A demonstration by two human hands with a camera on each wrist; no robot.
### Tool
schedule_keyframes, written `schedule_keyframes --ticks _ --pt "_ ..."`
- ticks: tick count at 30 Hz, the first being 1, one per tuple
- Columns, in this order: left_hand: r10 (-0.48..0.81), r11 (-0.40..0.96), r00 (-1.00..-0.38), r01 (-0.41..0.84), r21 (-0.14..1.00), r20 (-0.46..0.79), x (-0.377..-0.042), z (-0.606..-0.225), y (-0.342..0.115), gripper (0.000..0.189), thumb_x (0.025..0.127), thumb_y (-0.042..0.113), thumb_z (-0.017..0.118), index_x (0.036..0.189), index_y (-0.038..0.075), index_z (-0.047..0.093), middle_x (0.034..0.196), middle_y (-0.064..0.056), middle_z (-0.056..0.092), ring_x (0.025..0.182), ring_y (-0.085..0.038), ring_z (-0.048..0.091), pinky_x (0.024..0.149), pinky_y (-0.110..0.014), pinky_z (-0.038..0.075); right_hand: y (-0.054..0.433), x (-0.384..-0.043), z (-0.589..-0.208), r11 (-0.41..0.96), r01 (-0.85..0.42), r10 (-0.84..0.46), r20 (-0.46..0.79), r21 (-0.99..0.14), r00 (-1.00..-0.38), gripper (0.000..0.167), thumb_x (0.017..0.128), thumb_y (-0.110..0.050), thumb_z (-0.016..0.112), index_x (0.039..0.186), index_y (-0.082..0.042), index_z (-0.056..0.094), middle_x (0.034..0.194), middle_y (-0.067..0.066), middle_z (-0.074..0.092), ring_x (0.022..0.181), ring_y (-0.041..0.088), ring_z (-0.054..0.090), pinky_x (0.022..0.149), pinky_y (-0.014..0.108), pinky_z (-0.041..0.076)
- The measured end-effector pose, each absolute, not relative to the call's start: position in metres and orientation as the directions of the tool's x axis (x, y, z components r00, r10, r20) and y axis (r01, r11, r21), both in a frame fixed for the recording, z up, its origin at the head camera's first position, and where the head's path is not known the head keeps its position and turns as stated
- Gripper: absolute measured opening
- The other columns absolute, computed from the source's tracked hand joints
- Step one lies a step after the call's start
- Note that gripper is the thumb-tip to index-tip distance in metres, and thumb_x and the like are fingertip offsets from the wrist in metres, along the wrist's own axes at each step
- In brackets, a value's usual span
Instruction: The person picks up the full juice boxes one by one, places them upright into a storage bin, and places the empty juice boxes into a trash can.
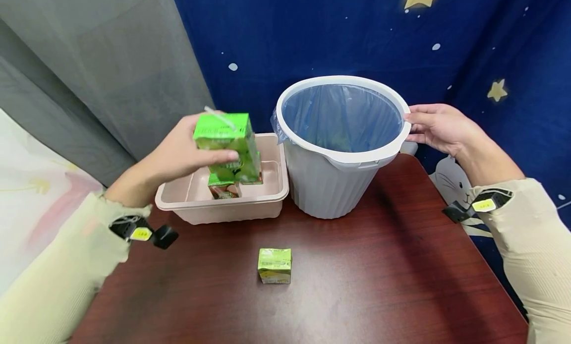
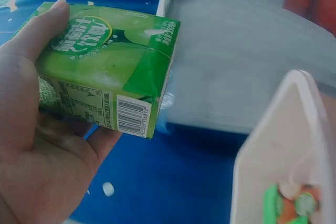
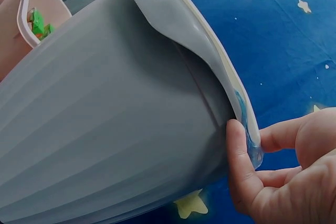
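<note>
A green juice carton with a white straw on top is gripped by my left hand, held above the pink plastic basin. The left wrist view shows the carton between thumb and fingers, its barcode side facing the camera. Inside the basin lie smaller cartons in green and brown, partly hidden by the held one. My right hand pinches the rim of the grey trash bin, which has a clear bluish bag lining it. In the right wrist view, thumb and fingers meet across the bin's rim.
A small yellow-green carton stands on the dark red-brown table, in front of the basin and bin. Behind them hang a blue star-patterned curtain and a grey curtain. The table's right edge runs below my right arm.
</note>
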State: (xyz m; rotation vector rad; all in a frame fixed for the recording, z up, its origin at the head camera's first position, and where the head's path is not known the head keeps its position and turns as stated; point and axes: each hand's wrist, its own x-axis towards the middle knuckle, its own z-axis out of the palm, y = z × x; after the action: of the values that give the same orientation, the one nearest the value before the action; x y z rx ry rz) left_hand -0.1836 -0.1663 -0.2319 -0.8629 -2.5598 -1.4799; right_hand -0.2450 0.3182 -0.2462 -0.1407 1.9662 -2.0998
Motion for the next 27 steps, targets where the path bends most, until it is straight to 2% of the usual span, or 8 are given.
schedule_keyframes --ticks 4,9,17,27 --pt "0.419 0.345 -0.847 0.482 0.805 0.327 -0.198 -0.212 -0.143 0.032 0.085 0.012 0.082 0.112 0.004 0.067 0.095 -0.006 0.068 0.084 -0.02 0.061 0.073 -0.026 0.052 0.319 -0.245 -0.246 -0.051 0.126 -0.254 -0.109 -0.991 -0.961 0.023 0.103 0.003 0.054 0.101 -0.008 0.074 0.097 0.007 0.074 0.085 0.016 0.072 0.07 0.029 0.061" --pt "0.471 0.249 -0.815 0.488 0.836 0.336 -0.212 -0.191 -0.104 0.031 0.087 0.016 0.079 0.114 0.005 0.067 0.1 -0.012 0.068 0.088 -0.026 0.063 0.079 -0.031 0.055 0.32 -0.246 -0.246 -0.048 0.124 -0.247 -0.109 -0.991 -0.963 0.021 0.102 0.002 0.056 0.101 -0.008 0.074 0.097 0.006 0.074 0.085 0.015 0.072 0.07 0.029 0.061" --pt "0.534 0.062 -0.762 0.467 0.882 0.366 -0.23 -0.184 -0.041 0.049 0.089 0.012 0.077 0.132 0.006 0.055 0.108 -0.013 0.068 0.097 -0.026 0.067 0.087 -0.038 0.057 0.323 -0.247 -0.248 -0.081 0.132 -0.255 -0.108 -0.988 -0.961 0.022 0.103 0.003 0.054 0.1 -0.006 0.074 0.097 0.007 0.074 0.084 0.016 0.072 0.07 0.03 0.061" --pt "0.548 0.107 -0.756 0.487 0.867 0.358 -0.238 -0.205 0.005 0.066 0.084 0.014 0.085 0.138 0.008 0.047 0.111 -0.01 0.066 0.097 -0.021 0.066 0.081 -0.033 0.059 0.325 -0.245 -0.249 -0.069 0.136 -0.251 -0.115 -0.988 -0.961 0.023 0.103 0.003 0.053 0.1 -0.007 0.074 0.097 0.007 0.073 0.084 0.015 0.072 0.07 0.03 0.061"
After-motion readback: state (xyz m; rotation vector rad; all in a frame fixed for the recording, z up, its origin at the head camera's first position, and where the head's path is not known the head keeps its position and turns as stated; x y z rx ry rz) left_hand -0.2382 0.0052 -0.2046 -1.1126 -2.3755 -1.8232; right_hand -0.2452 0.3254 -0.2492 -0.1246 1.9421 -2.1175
